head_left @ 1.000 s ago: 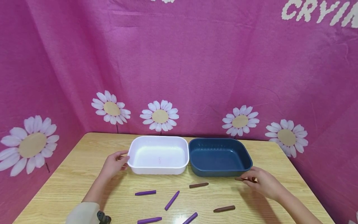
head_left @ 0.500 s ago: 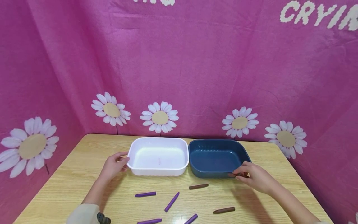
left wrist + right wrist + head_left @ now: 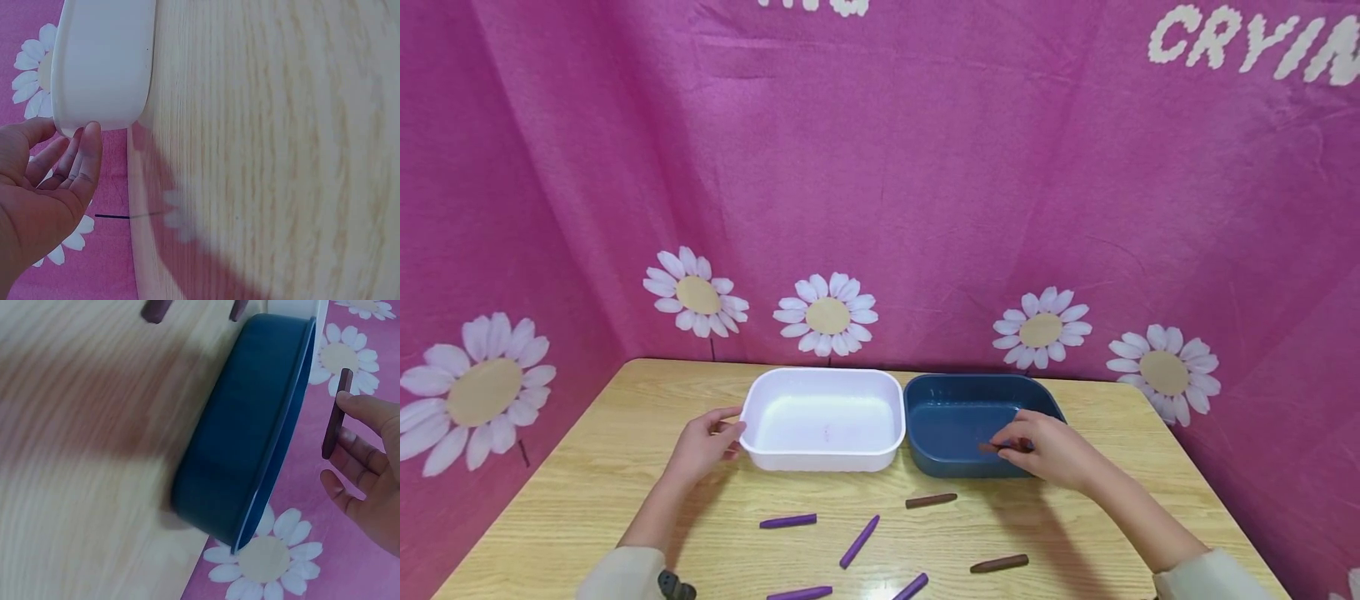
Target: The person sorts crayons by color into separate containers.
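My right hand (image 3: 1048,446) pinches a brown crayon (image 3: 338,412) between thumb and fingers. It hangs over the front right part of the dark blue plastic tray (image 3: 977,468). In the right wrist view the crayon is held clear above the tray's rim. At the left, my left hand (image 3: 702,446) holds the left end of the white plastic tray (image 3: 823,461). The left wrist view has its thumb at the rim and its fingertips against the outer wall. Two more brown crayons, one near the trays (image 3: 931,501) and one farther forward (image 3: 999,563), lie on the table.
Several purple crayons, among them one slanted crayon (image 3: 859,542) and one at the left (image 3: 787,521), lie on the wooden table (image 3: 587,467) in front of the trays. The trays stand side by side. A pink curtain (image 3: 880,183) with printed daisies hangs behind.
My right hand has moved left and up with the brown crayon, from beside the dark blue tray's front right corner to over it. My left hand stays at the white tray.
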Action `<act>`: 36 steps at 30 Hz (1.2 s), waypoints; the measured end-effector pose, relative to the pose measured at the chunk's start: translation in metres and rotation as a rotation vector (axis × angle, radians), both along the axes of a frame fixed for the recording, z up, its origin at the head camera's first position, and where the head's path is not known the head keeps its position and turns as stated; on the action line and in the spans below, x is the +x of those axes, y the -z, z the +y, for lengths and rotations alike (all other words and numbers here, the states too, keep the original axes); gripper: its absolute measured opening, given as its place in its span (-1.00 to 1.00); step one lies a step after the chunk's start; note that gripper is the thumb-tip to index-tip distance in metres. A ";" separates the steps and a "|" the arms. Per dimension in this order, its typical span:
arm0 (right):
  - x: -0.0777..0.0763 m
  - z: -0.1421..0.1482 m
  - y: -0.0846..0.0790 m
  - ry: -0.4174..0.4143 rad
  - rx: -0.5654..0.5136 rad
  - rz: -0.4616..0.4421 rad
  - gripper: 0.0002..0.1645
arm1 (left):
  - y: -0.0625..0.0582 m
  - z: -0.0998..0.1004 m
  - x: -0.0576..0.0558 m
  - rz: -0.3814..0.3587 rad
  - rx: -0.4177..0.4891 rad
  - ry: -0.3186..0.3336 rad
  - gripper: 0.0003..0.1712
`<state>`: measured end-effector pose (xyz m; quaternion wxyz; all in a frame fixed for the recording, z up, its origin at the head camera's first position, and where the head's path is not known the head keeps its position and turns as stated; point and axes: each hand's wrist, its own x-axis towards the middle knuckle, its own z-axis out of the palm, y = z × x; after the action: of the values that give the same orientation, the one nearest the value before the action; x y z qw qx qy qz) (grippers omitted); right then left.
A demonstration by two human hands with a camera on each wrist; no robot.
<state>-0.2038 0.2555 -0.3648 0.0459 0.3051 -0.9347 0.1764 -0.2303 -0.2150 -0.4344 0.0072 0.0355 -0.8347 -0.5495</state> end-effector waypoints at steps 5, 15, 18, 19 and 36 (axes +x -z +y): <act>-0.006 -0.011 -0.003 -0.010 0.013 -0.009 -0.83 | 0.000 0.000 0.000 0.007 -0.007 0.001 -0.52; -0.018 -0.033 -0.007 -0.017 -0.001 -0.010 -0.83 | -0.001 0.001 -0.001 0.002 -0.024 -0.001 -0.51; -0.022 -0.041 -0.006 -0.027 0.001 -0.010 -0.83 | 0.000 0.000 -0.002 0.004 -0.025 -0.001 -0.51; -0.023 -0.044 -0.006 -0.030 0.004 -0.008 -0.83 | 0.001 0.000 -0.002 0.005 -0.024 -0.002 -0.51; -0.040 -0.090 -0.003 -0.056 0.020 -0.020 -0.85 | 0.006 -0.003 -0.002 0.017 -0.032 -0.002 -0.51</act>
<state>-0.2435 0.1660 -0.3616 0.0285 0.3298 -0.9279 0.1714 -0.2322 -0.2175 -0.4405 0.0154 0.0314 -0.8433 -0.5363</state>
